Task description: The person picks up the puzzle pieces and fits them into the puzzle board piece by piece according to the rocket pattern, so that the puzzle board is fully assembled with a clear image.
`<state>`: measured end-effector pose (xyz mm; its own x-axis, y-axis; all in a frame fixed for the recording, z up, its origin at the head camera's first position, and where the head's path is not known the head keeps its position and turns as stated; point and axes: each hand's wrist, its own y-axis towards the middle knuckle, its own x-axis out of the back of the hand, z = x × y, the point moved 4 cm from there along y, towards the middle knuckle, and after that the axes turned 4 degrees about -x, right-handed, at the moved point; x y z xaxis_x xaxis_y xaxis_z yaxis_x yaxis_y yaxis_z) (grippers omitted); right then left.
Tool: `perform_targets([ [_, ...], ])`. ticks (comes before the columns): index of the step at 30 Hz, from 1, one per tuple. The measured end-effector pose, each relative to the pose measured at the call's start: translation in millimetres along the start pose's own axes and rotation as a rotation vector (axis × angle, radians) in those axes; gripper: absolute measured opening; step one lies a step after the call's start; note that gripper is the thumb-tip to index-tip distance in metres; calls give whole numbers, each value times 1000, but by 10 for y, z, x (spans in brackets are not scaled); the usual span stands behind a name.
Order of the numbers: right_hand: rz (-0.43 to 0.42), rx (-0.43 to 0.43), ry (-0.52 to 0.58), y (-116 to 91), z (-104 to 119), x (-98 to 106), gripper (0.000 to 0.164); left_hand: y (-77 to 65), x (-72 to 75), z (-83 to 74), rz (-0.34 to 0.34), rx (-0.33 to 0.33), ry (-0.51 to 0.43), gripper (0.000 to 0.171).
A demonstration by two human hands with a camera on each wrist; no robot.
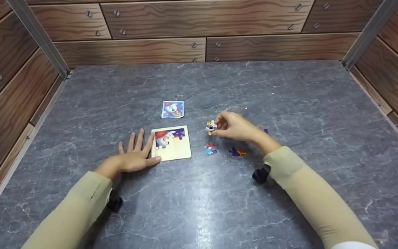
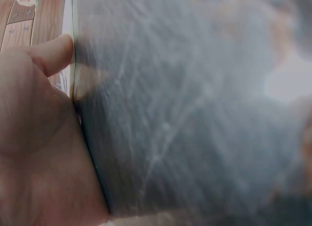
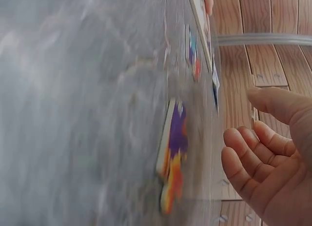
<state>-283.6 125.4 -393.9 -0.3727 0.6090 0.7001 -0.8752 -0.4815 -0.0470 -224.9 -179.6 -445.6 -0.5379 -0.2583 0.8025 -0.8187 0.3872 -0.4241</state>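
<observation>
A square, pale puzzle board (image 1: 176,152) with rounded corners and a smooth wood-like face is laid flat on the grey, white-veined table (image 1: 226,211); its upper part is filled with glossy red, white and purple pieces, while the rest is left bare. The left hand (image 1: 135,154) is spread beside the board's left edge, with the index finger and thumb rested against it. By the right hand (image 1: 235,128), a knobbed white-and-yellow piece (image 1: 210,128) is pinched between thumb and fingers, held just right of the board. Nearer the board's lower right, a red-and-blue piece (image 1: 210,149) is laid flat; farther right, a purple-and-orange piece (image 1: 237,152) with a thick pale edge is seen. A small purple item (image 1: 266,131), well right of the board, is partly hidden by the wrist. Beyond the board, a thin printed card (image 1: 173,109) is placed.
</observation>
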Motion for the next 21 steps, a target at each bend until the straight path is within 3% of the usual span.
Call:
perform_targets([
  [18,61,102,-30,164,402,-313,31,-34,16,-39,-5,-16,-4,95],
  [21,71,114,-23,192,463,-369,30,-19,9,-22,2,7,10,95],
])
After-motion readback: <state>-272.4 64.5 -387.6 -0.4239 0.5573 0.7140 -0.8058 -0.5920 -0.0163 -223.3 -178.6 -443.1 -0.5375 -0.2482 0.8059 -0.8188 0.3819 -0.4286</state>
